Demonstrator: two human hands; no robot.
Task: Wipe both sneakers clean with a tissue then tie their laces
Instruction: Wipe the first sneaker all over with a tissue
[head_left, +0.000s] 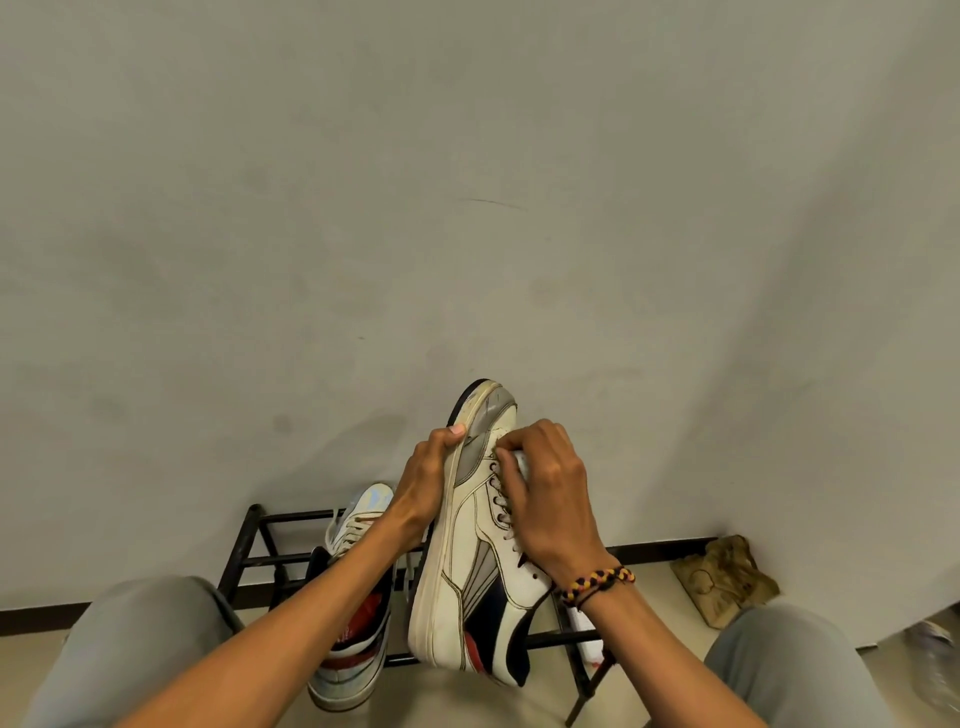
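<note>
Wall (467, 208) fills most of the view; black rack (270, 558) stands against it on the floor. One sneaker (467, 571) is held up over the rack, toe high and heel low, probably so the upper faces the person for wiping. Second sneaker (353, 613) rests on the rack, just left of and below the first, laces loose. Left hand (426, 478) grips the sole edge near the toe, thumb over the rim, steadying it. Right hand (545, 488) has fingers curled round a white tissue (519, 462), pressing it on the laced area near the toe. Judgement: wiping stage; tying not yet begun.
</note>
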